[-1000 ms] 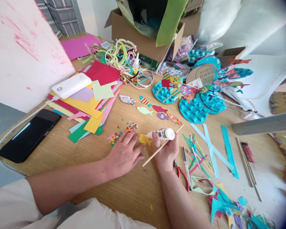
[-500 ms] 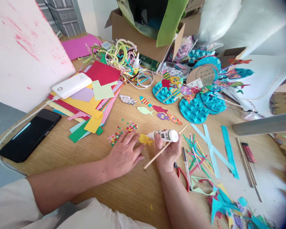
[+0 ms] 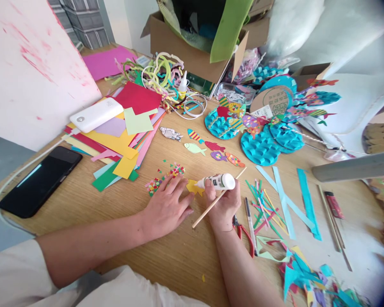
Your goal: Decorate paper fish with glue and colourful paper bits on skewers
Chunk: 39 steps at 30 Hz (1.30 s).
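The right hand (image 3: 224, 209) is closed around one white bottle (image 3: 222, 182), tipped with its nozzle at the yellow cutout (image 3: 192, 187); whether they touch, I cannot tell. The same hand grips one stick (image 3: 208, 211), slanting toward the near side. The left hand (image 3: 168, 207) is open, palm down, fingertips between the cutout and the bits (image 3: 153, 185).

Bare wood of the table (image 3: 166, 256) shows between the two forearms and between the left forearm and the phone (image 3: 40, 181), which lies near the table's left edge. On the right, the red-handled tool (image 3: 250, 241) and the pen (image 3: 249, 217) lie close beside the right forearm.

Beyond the hands are six paper fish (image 3: 194, 148). Two pale blue strips (image 3: 283, 200) cross, with one darker strip (image 3: 308, 202) beside them. One power bank (image 3: 96, 115) rests on the paper stack (image 3: 124, 149).
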Available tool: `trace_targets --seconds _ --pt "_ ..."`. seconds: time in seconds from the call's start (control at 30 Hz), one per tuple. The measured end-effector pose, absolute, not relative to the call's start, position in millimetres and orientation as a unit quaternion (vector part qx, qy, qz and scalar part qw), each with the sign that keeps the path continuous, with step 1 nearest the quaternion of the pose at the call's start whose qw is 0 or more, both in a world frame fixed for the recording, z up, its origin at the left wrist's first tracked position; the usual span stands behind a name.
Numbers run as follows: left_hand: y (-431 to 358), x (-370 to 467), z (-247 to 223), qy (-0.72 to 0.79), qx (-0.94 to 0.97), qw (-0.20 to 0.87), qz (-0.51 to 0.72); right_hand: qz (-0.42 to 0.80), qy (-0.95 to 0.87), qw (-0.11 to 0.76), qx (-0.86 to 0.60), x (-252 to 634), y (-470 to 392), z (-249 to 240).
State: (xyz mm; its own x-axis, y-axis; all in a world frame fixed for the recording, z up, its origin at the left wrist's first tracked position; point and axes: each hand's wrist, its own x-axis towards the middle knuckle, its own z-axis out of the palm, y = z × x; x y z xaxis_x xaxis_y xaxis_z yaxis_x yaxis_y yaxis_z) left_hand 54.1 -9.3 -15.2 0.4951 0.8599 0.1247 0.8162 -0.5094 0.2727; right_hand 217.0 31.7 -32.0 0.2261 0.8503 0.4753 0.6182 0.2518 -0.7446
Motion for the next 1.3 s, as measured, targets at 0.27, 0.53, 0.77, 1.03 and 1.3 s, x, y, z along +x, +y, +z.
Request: trace_targets --seconds 0.27,0.53,0.77,1.03,1.3 --pt "-9.7 54.1 -14.2 0.486 0.859 0.089 0.132 0.126 -0.611 0.496 -0.604 216.8 31.2 -31.1" --pt "-9.5 54.2 -13.7 0.486 0.860 0.092 0.125 0.143 -0.611 0.494 -0.602 215.4 30.9 -30.1" --pt "-9.4 54.3 -14.2 0.486 0.860 0.090 0.127 0.133 -0.616 0.493 -0.600 216.1 30.8 -30.3" --pt "-9.5 54.2 -14.3 0.486 0.859 0.089 0.132 0.125 -0.620 0.501 -0.591 215.4 30.5 -28.3" --pt "-9.2 54.9 -14.7 0.486 0.859 0.088 0.132 0.139 -0.621 0.495 -0.592 215.2 31.0 -28.5"
